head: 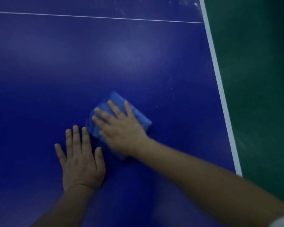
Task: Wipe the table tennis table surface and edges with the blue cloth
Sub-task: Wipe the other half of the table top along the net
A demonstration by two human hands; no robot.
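The dark blue table tennis table [72,71] fills most of the view. A folded blue cloth [115,99] lies flat on it near the middle. My right hand [120,126] presses on the cloth with straight, spread fingers and looks blurred. Just left of the cloth, my left hand [80,158] rests flat on the bare table surface, fingers straight, touching no cloth.
A white edge line [220,82] runs down the table's right side, with green floor [256,79] beyond it. A thin white centre line [95,17] crosses the far part. White dust specks [164,92] lie right of the cloth and at the far right corner.
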